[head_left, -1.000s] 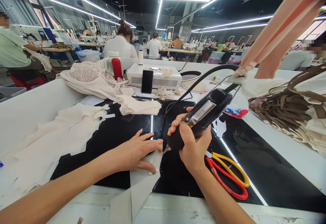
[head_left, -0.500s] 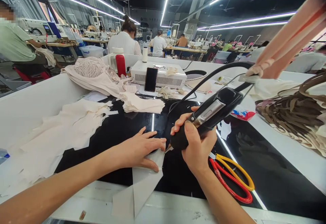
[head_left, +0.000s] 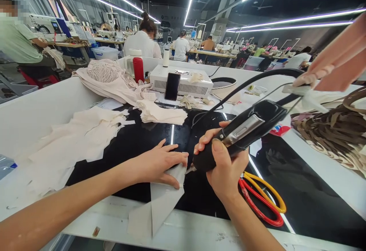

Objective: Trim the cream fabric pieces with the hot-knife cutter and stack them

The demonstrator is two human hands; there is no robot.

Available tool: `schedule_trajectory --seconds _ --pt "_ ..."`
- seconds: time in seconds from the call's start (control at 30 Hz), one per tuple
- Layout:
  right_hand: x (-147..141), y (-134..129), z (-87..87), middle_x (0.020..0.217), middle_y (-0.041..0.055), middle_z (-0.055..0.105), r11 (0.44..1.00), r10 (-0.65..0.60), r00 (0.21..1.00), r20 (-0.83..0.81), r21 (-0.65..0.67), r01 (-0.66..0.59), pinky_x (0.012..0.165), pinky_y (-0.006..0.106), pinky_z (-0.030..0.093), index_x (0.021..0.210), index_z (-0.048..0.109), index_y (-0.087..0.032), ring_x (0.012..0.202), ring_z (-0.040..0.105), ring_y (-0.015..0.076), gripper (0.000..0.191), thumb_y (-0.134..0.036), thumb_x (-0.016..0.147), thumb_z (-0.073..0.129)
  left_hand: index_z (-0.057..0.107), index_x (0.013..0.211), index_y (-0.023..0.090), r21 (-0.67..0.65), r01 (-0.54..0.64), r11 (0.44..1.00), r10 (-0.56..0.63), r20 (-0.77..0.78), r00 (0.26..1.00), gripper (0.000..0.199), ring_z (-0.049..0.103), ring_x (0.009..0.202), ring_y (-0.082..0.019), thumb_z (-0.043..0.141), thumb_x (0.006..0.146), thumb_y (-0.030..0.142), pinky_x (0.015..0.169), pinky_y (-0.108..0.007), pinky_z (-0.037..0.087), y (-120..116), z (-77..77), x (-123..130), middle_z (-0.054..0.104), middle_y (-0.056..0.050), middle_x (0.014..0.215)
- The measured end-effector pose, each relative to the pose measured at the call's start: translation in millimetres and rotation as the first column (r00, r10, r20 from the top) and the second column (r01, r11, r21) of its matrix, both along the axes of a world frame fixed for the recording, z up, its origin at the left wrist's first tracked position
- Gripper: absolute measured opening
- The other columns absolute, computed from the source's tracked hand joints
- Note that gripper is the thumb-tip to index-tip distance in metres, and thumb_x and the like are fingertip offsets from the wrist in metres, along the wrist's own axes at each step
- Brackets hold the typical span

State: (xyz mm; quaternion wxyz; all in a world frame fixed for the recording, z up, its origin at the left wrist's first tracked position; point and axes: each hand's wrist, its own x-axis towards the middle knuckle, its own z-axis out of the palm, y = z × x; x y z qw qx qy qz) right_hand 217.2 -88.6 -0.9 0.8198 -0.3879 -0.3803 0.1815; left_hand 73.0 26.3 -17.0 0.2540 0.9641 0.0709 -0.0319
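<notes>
My left hand [head_left: 158,164] lies flat, fingers spread, pressing a pale strip of fabric [head_left: 160,205] onto the black glossy table top [head_left: 131,144]. The strip hangs over the table's near white edge. My right hand [head_left: 224,163] grips a black corded hand tool [head_left: 241,131] with a silver plate on its side. The tool's small tip touches the fabric just right of my left fingertips. Its black cable [head_left: 251,81] arcs up and away to the right.
Red and yellow scissors [head_left: 261,201] lie right of my right wrist. Cream fabric pieces [head_left: 77,144] and a stack [head_left: 161,115] sit to the left. A white box [head_left: 183,83] with a phone [head_left: 172,86], a red bottle [head_left: 138,70] and brown straps [head_left: 334,133] surround the area. Other people work behind.
The view has shifted slightly down and left. Both hands hold nearly the same pose, with the tool tip staying at the fabric edge beside my left fingers.
</notes>
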Motion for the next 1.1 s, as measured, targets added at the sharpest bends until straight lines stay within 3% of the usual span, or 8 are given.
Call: schedule_trajectory --seconds 0.27,0.73,1.1 --pt "-1 -9 7.9 0.077 -0.0052 0.066 1.0 -0.027 1.0 -0.011 0.014 0.027 0.052 0.028 0.055 0.113 0.059 -0.027 0.059 0.06 0.0131 0.041 -0.039 0.082 0.083 0.061 0.128 0.028 -0.002 0.016 1.0 -0.016 -0.006 1.0 0.055 0.026 0.159 -0.046 0.089 0.085 0.045 0.123 -0.081 0.012 2 -1.8 0 0.05 -0.007 0.163" --pt "-8 -10 2.5 0.081 -0.0049 0.066 0.999 0.033 0.999 0.01 0.009 -0.033 0.055 0.029 0.056 0.116 0.059 -0.028 0.062 0.061 0.013 0.041 -0.04 0.085 0.082 0.06 0.138 0.03 -0.033 0.014 0.999 -0.014 0.002 1.0 0.062 0.027 0.159 -0.045 0.089 0.084 0.043 0.123 -0.082 0.007 2 -0.7 0 0.059 -0.006 0.154" --pt "-11 -10 2.9 0.079 -0.0054 0.066 1.0 0.026 1.0 0.002 0.014 -0.026 0.055 0.029 0.056 0.116 0.058 -0.027 0.061 0.062 0.0131 0.04 -0.038 0.086 0.081 0.058 0.146 0.028 0.101 -0.022 0.995 0.019 0.029 0.999 0.068 0.026 0.159 -0.045 0.087 0.087 0.045 0.124 -0.08 0.014 -3 -5.5 -11 0.045 -0.011 0.166"
